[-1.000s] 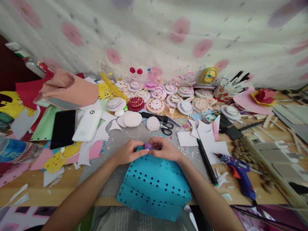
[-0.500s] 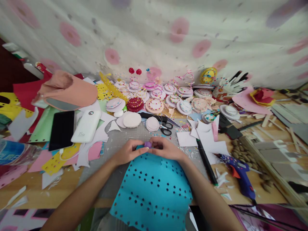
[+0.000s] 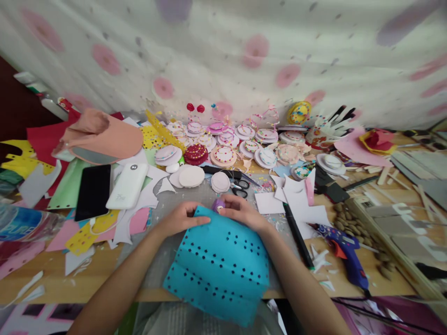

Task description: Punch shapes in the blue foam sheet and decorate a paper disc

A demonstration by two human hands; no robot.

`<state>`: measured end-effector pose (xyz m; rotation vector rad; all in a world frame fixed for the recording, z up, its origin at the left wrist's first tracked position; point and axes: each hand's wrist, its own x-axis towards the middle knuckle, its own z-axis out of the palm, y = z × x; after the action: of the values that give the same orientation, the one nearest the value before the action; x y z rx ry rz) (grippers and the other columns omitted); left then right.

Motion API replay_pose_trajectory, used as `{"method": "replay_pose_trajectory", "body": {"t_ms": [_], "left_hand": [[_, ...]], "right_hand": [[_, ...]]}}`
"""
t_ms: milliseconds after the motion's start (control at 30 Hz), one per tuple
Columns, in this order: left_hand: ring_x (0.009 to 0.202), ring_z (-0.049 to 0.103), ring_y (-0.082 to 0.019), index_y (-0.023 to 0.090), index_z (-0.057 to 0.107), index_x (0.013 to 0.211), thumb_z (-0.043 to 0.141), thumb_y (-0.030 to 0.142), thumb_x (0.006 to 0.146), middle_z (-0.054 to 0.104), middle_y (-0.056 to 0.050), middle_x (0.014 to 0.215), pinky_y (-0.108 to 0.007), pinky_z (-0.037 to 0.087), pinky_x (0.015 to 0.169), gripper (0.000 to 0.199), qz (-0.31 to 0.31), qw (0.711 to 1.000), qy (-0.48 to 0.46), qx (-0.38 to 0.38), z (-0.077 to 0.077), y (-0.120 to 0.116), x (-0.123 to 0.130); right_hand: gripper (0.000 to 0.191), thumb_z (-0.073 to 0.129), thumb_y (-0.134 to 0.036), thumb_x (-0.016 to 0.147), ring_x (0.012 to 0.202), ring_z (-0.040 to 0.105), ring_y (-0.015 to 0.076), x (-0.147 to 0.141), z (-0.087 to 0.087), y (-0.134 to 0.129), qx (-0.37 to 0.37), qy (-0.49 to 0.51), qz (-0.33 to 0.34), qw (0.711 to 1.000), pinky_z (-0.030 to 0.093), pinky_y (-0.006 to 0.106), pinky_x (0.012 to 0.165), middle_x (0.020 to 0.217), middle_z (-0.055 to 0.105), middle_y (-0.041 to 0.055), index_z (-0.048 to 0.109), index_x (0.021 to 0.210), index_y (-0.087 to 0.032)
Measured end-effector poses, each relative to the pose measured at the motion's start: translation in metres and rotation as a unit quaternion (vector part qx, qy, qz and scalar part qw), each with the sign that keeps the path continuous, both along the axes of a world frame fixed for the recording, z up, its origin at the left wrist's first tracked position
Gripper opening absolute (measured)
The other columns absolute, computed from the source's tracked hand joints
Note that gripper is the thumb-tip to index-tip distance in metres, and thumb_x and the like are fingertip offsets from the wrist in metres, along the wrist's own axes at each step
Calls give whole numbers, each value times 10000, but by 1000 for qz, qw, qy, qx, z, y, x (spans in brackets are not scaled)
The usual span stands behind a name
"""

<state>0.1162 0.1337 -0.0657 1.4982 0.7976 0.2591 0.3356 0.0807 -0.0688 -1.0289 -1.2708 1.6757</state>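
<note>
The table's (image 3: 87, 279) cup (image 3: 317, 138) holds pens (image 3: 349, 114) beyond blue paper (image 3: 218, 265).

One left hand (image 3: 179, 217) and one right hand (image 3: 242, 213); one turquoise punched sheet (image 3: 218, 263); one purple craft punch (image 3: 217, 204); one smartphone (image 3: 92, 191); one white power bank (image 3: 127, 187); one peach cap (image 3: 117, 135); one water bottle (image 3: 24, 224); one pair of scissors (image 3: 240, 192); one blue glue gun (image 3: 353, 263); one dark-red miniature hat (image 3: 195, 154).

A craft workspace: wooden worktable (image 3: 59, 281), paper scraps (image 3: 77, 260) at left, glue gun (image 3: 352, 265) at right, flowered curtain (image 3: 209, 46) at far side.
</note>
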Motion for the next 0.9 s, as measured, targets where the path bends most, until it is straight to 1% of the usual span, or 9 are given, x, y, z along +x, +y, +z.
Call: {"method": "replay_pose_trajectory", "body": {"t_ms": [133, 233, 300, 400, 500, 600, 767, 833, 900], "left_hand": [[654, 569, -136, 141, 619, 831, 686, 445, 764, 614, 4, 711, -234, 470, 593, 319, 18, 1000, 8, -7, 9, -6, -6], [670, 584, -149, 146, 629, 870, 703, 455, 749, 622, 1, 721, -243, 483, 598, 340, 34, 999, 16, -14, 14, -15, -14], [693, 599, -165, 155, 639, 916, 716, 466, 733, 638, -6, 739, -250, 494, 610, 369, 54, 998, 35, -11, 16, -22, -21], [735, 632, -201, 172, 659, 967, 692, 489, 743, 684, -32, 798, -271, 516, 629, 389, 66, 994, 86, 34, 17, -32, -33], [929, 659, -257, 203, 690, 990, 630, 491, 789, 718, -67, 1013, -323, 542, 791, 357, 74, 981, 135, 119, 17, -40, -43], [1088, 628, -277, 242, 700, 1051, 565, 477, 833, 707, -56, 1139, -372, 496, 958, 347, 86, 966, 165, 178, 16, -47, -46], [1110, 633, -266, 299, 720, 1056, 511, 488, 868, 724, -11, 1127, -372, 481, 1001, 338, 101, 954, 173, 223, 23, -58, -52], [1077, 652, -268, 297, 736, 1017, 537, 508, 850, 737, -10, 1094, -354, 507, 970, 334, 119, 951, 170, 229, 30, -60, -62], [1046, 665, -280, 284, 753, 962, 607, 533, 795, 747, -16, 1063, -338, 535, 926, 333, 163, 941, 175, 239, 39, -59, -79]], "right_hand": [[327, 650, -483, 820, 588, 531, 113, 9, -3, 3, 19, 64, -34, 997, 424, 238, 564, 718, 612, 3, 575, 875, -170], [356, 650, -511, 801, 574, 545, 120, 18, -2, 5, 38, 108, -70, 991, 438, 244, 534, 736, 625, 18, 567, 891, -176], [374, 666, -524, 775, 550, 531, 115, 28, 2, 3, 53, 118, -111, 985, 424, 241, 509, 731, 616, 17, 570, 882, -178], [404, 665, -549, 757, 478, 466, 103, 51, 16, -8, 70, 88, -194, 974, 364, 239, 441, 671, 577, -2, 580, 904, -182], [376, 631, -550, 792, 452, 425, 97, 79, 29, -25, 86, 12, -280, 956, 310, 238, 419, 637, 548, -14, 562, 866, -187], [361, 595, -545, 830, 460, 422, 98, 105, 36, -39, 90, -123, -332, 931, 316, 242, 446, 612, 532, -23, 529, 795, -191], [403, 605, -588, 785, 533, 487, 149, 119, 24, -39, 114, -374, -324, 862, 337, 267, 506, 580, 534, -14, 508, 711, -204], [381, 576, -576, 807, 579, 524, 169, 113, 18, -37, 132, -431, -305, 839, 356, 278, 539, 635, 579, 7, 525, 745, -203], [363, 540, -562, 836, 596, 546, 180, 102, 14, -38, 139, -450, -282, 836, 370, 284, 557, 671, 611, 19, 538, 808, -200]]}}
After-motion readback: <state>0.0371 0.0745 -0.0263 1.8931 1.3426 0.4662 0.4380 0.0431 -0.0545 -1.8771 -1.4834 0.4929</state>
